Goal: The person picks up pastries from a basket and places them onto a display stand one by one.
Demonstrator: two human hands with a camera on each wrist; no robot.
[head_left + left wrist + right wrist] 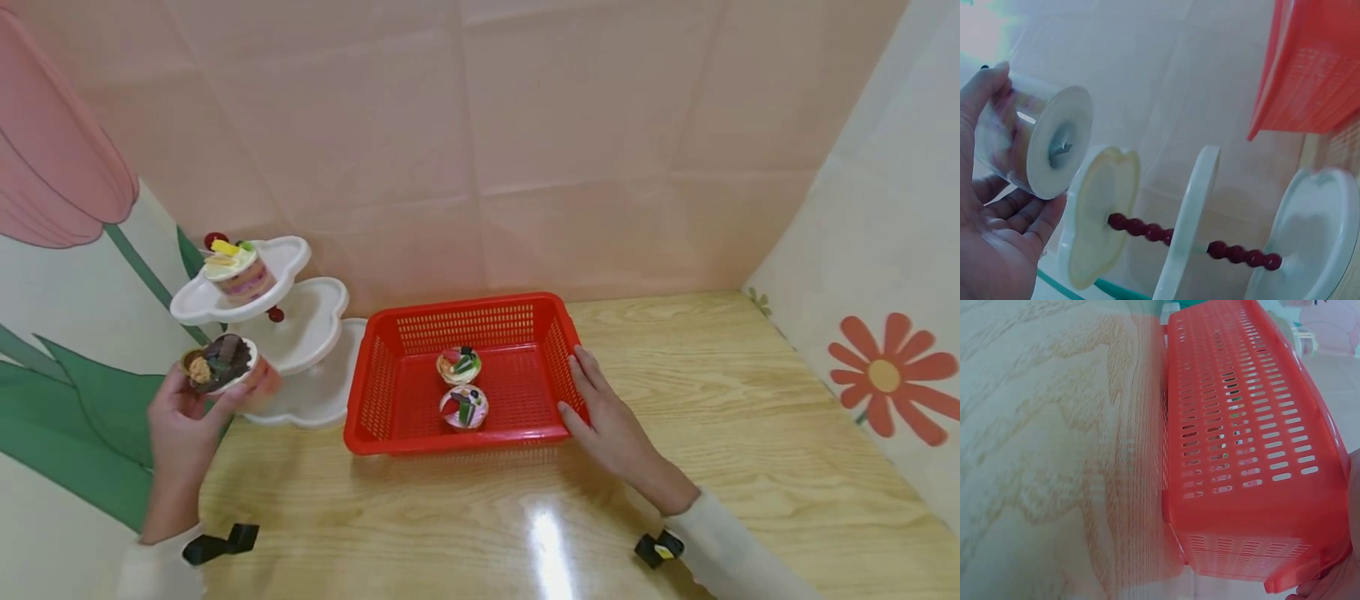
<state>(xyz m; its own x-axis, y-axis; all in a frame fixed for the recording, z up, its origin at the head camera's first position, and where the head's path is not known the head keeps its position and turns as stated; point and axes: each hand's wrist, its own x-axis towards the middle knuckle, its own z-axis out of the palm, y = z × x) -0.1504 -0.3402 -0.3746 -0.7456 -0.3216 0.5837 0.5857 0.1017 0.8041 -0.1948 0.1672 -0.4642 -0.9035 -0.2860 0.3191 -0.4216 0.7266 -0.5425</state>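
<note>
My left hand (183,425) holds a dessert cup (258,379) tilted beside the tiered stand, its top dark chocolate with a nut-like piece. In the left wrist view the clear-sided cup (1013,140) shows its white base, with fingers and thumb around it. The white three-tier stand (315,321) has cloud-shaped plates, and another dessert cup (247,279) with yellow topping sits on its top plate. At the red basket (457,446), my right hand (611,425) grips the right rim, thumb over the edge. Two fruit-topped dessert cups (463,407) stand inside the basket.
The basket and stand are on a wood-grain table (420,517), the stand left of the basket. A pink backdrop (562,167) rises behind them. Flower-printed panels (885,375) border both sides. Dark red beaded posts (1147,230) join the stand's plates.
</note>
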